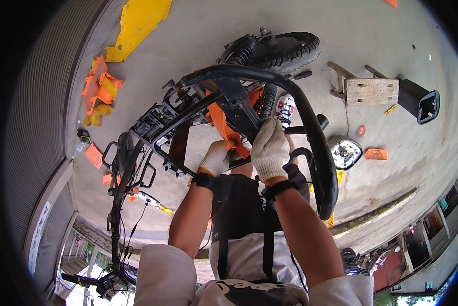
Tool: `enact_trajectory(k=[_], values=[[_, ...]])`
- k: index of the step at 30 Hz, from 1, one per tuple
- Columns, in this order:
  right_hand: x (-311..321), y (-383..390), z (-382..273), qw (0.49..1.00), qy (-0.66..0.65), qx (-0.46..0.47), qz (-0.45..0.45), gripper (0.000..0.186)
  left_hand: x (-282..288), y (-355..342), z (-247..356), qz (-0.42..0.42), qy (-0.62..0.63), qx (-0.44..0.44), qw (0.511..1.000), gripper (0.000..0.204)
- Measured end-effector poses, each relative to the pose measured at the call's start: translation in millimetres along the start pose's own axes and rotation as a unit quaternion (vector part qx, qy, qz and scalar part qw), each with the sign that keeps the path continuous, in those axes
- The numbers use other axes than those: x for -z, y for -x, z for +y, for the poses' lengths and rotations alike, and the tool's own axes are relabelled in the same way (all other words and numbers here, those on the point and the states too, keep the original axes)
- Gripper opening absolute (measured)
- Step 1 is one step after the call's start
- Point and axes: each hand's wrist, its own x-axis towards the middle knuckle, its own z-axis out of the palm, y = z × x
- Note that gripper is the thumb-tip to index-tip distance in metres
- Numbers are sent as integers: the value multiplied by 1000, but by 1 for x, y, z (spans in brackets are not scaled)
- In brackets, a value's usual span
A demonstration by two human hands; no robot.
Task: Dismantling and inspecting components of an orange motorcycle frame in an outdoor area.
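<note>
A black motorcycle frame (pixel 305 120) with a curved tube fills the middle, over my lap. An orange plastic piece (pixel 219 122) hangs inside it beside a black beam (pixel 234 104) and a coil shock (pixel 267 104). My left hand (pixel 216 156), in a white glove, is curled at the lower end of the orange piece, its fingertips partly hidden behind it. My right hand (pixel 267 148), also gloved, is closed on the lower end of the black beam, just right of the orange piece.
A tyre (pixel 303 53) lies at the top. Yellow (pixel 134 25) and orange panels (pixel 93 86) lie at upper left. A wooden stool (pixel 372 92), black bin (pixel 412 102) and white-faced round part (pixel 343 153) are on the right. A corrugated shutter (pixel 50 102) borders the left.
</note>
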Motion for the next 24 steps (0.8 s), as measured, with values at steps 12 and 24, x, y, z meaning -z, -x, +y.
enact_trajectory(k=[12, 24], values=[[-2, 0, 3, 1000, -16, -3, 11, 39, 2, -8, 12, -31, -333, -20, 942, 24], [-3, 2, -1, 997, 62, -54, -4, 40, -76, 69, 18, 243, -443, -159, 848, 72]])
